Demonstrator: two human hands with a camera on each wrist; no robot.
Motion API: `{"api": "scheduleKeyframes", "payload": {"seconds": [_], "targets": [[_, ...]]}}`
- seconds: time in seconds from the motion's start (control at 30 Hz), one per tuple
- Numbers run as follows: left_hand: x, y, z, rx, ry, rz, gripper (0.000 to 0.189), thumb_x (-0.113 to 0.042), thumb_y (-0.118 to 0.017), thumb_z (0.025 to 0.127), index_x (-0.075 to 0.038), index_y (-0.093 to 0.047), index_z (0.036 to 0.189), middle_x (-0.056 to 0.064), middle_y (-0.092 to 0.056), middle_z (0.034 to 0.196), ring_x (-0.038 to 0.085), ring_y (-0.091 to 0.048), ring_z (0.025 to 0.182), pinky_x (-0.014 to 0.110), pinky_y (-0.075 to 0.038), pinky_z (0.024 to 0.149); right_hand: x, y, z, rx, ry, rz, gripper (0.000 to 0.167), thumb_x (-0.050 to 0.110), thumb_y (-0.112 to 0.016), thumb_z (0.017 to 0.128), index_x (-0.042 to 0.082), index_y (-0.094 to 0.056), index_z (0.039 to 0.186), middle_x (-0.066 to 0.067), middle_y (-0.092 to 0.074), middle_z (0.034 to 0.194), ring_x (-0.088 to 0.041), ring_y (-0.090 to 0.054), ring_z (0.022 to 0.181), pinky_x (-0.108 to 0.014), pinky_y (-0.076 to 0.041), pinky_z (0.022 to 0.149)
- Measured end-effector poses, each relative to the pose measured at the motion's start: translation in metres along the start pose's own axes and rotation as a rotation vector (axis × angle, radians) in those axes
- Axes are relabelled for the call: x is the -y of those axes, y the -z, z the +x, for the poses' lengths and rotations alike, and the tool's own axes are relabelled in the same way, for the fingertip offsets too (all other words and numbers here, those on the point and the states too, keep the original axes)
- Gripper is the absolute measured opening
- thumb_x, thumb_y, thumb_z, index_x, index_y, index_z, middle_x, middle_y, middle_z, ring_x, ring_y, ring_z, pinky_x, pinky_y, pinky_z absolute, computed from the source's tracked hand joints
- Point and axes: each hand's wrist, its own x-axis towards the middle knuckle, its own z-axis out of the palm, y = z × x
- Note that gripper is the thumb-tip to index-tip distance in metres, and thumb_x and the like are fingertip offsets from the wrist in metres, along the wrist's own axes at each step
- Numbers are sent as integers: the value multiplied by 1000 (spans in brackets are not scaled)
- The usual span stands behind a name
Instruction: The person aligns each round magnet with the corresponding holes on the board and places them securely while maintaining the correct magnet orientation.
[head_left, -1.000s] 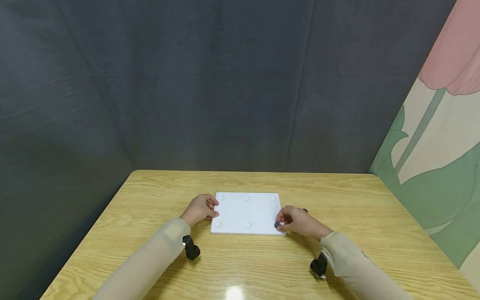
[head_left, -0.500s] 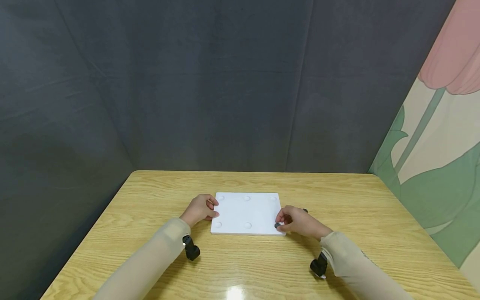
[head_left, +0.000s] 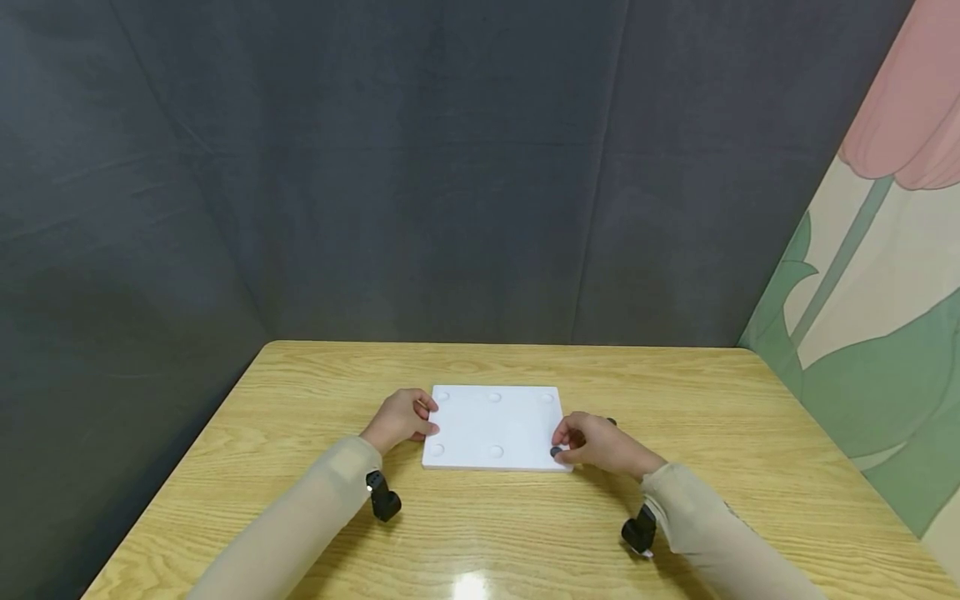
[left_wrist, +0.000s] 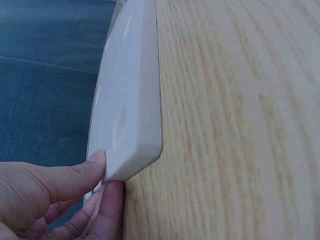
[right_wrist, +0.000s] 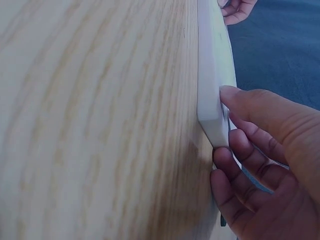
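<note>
A white rectangular board with several shallow round hollows lies flat on the table. My left hand holds its left edge, thumb on the top face and fingers against the side; the left wrist view shows this grip on the board closely. At the near right corner, my right hand pinches a small dark round piece between thumb and fingers, at the board's surface. In the right wrist view the thumb and the fingers largely hide that piece, and other fingertips rest at the board's side.
Another small dark object shows just behind the right hand, partly hidden by it. The wooden table ends at a dark curtain behind, and a wall with a painted flower rises at the right.
</note>
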Motion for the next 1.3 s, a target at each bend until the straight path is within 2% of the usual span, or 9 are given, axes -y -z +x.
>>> {"api": "scheduleKeyframes", "payload": {"seconds": [0.3, 0.5, 0.8, 0.93, 1.13, 1.3], "targets": [[1, 1, 0, -1, -7, -7, 26, 5, -75, 79, -2, -65, 101, 9, -54, 87, 18, -57, 71, 28, -56, 64, -1, 8, 0, -5, 50, -7, 14, 12, -74, 85, 6, -64, 93, -1, -61, 88, -12, -55, 78, -21, -48, 66], [0, 1, 0, -1, -8, -10, 26, 5, -75, 79, -2, -65, 102, 9, -54, 87, 18, -57, 71, 29, -56, 64, -2, 18, -2, -50, 53, -34, 12, 12, -72, 86, 7, -64, 95, -2, -62, 92, -14, -56, 83, -23, -49, 70], [0, 1, -1, 5, 1, -13, 26, 5, -75, 79, -2, -64, 102, 10, -53, 88, 19, -56, 72, 29, -56, 64, -1, 37, -7, -129, 23, -68, 18, 13, -72, 87, 3, -65, 100, -9, -65, 100, -18, -59, 88, -30, -51, 76], [0, 1, -1, 3, 2, -11, 26, 5, -75, 80, -2, -64, 102, 9, -54, 88, 18, -57, 72, 29, -56, 64, -4, 46, -7, -162, 7, -63, 19, 14, -71, 88, 2, -65, 102, -11, -65, 102, -19, -61, 89, -29, -51, 75], [0, 1, -2, 3, -7, -4, 25, 4, -75, 80, -2, -64, 102, 9, -53, 88, 18, -56, 71, 28, -56, 63, -12, 55, -5, -180, -53, -37, 21, 14, -68, 90, 1, -64, 106, -9, -65, 100, -22, -60, 91, -27, -52, 70], [1, 0, -2, 0, -5, 0, 25, 4, -75, 80, -2, -64, 101, 9, -54, 87, 18, -56, 71, 28, -55, 62, -23, 60, -5, -198, -93, -30, 23, 17, -68, 91, 1, -64, 108, -9, -65, 102, -24, -60, 94, -30, -51, 74]]}}
